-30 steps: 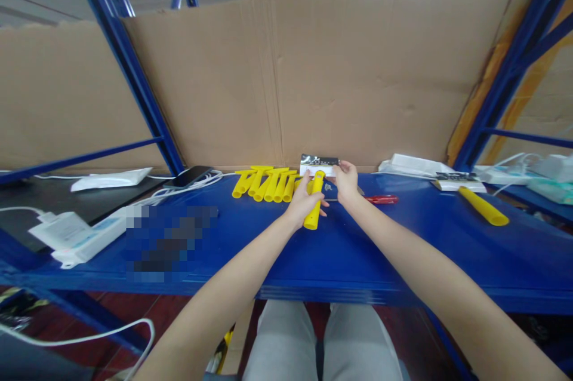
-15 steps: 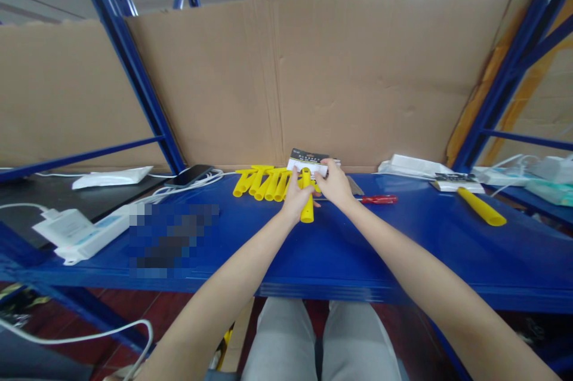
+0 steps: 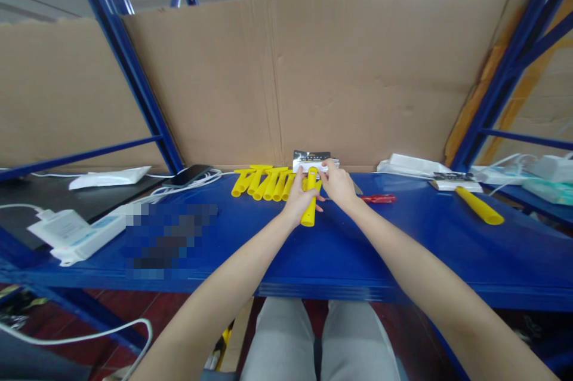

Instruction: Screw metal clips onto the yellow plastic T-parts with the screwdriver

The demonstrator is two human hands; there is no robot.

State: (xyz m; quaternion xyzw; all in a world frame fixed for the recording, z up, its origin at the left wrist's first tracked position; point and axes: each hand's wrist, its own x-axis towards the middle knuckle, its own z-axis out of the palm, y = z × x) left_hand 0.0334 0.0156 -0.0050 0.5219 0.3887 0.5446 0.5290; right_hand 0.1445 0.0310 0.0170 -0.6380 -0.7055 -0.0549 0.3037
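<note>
My left hand (image 3: 297, 200) is closed around a yellow T-shaped plastic handle (image 3: 308, 211), its round end tilted toward me above the blue shelf. At its far end is a black-and-white printed card (image 3: 308, 158). My right hand (image 3: 341, 185) pinches at the card's right side, close to the head of the handle; the fingertips are partly hidden. Left of my hands lies a row of several similar yellow T-shaped handles (image 3: 259, 184). A red-handled screwdriver (image 3: 379, 199) lies just beyond my right wrist.
At the right lies another yellow handle (image 3: 480, 206) against a printed card (image 3: 456, 182). A white packet (image 3: 412, 166) sits at the back. A power strip (image 3: 101, 237), cables and a dark phone (image 3: 192, 175) are on the left. Cardboard (image 3: 358, 82) walls the back.
The handle has tilted, its far end shifting right, and the card has turned more level. My right hand has moved slightly right. Both hands keep their hold.
</note>
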